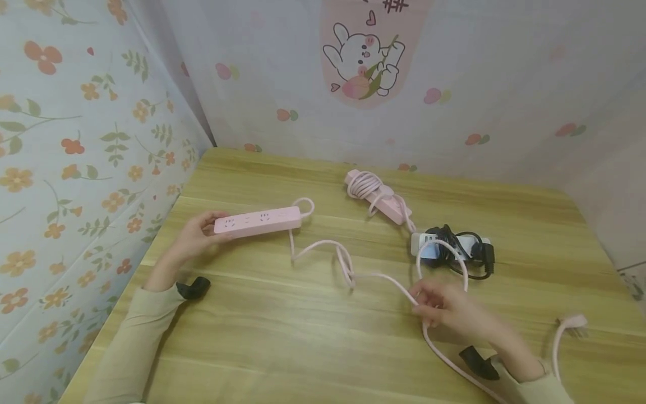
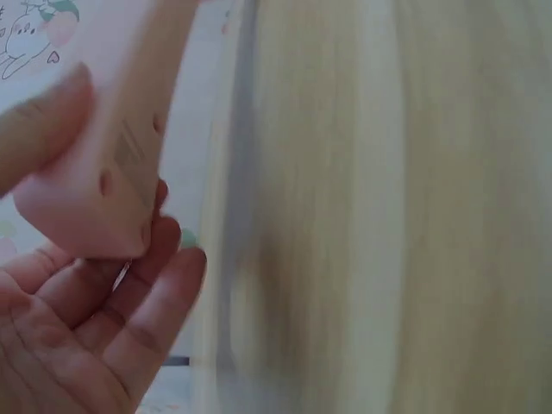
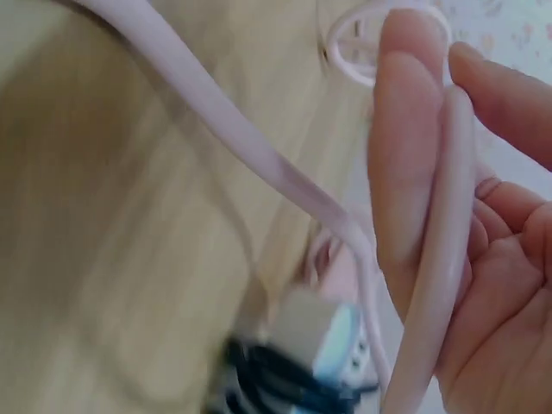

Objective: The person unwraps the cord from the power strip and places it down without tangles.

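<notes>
A pink power strip [image 1: 257, 222] is gripped at its left end by my left hand [image 1: 198, 233], lifted off the wooden table with its sockets up. The left wrist view shows the thumb on one face of the strip [image 2: 95, 172] and fingers around its lower edge. From the strip's right end a pink cord [image 1: 323, 242] loops across the table toward my right hand [image 1: 449, 306], which pinches it between thumb and fingers. Past that hand the cord arcs up and runs down to the lower right. Its plug [image 1: 574, 322] lies at the right.
Behind, a second pink power strip [image 1: 391, 207] lies with its cord wound around it. Close to my right hand is a white power strip [image 1: 421, 244] wrapped in a black cord [image 1: 446, 249]. Patterned curtains [image 1: 282, 67] stand along the table's back and left edges.
</notes>
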{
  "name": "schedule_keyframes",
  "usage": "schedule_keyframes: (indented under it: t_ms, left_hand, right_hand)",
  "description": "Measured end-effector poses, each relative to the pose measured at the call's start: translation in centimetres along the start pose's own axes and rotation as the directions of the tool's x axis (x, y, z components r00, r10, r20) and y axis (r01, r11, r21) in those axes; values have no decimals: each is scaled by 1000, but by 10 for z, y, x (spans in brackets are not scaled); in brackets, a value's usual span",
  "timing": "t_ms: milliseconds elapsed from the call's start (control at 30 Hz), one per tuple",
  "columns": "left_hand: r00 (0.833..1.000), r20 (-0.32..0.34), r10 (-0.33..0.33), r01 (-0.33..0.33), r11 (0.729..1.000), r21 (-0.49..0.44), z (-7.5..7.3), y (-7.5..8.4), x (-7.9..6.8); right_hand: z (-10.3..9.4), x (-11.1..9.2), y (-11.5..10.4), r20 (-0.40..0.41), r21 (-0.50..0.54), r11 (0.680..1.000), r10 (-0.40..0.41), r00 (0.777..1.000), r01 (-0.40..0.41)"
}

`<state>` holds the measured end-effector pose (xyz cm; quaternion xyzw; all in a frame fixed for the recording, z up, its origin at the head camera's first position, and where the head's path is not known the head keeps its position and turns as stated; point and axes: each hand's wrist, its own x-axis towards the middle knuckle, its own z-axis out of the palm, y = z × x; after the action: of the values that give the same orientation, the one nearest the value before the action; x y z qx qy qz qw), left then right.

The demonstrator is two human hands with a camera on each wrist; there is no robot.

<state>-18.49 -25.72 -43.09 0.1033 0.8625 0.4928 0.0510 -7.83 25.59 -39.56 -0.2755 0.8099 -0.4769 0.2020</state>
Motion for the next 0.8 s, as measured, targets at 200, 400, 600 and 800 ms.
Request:
schedule_keyframes:
  t_ms: [200,400,600,800]
  left_hand:
    - [997,-8,78,-76,991,106,5,-1,7]
    - [998,54,36,-44,989,140,10,-1,11]
    - [995,92,26,-44,980,192,12,1,12]
    - [994,110,14,-36,979,202,13,4,11]
  right_hand:
    - [11,5,0,99,102,995,-13,995,3]
    - [17,8,11,89,11,994,-112,990,111]
    - [20,10,15,25,-82,987,-139,990,141]
    - [22,11,14,-67,-57,992,-120,990,117]
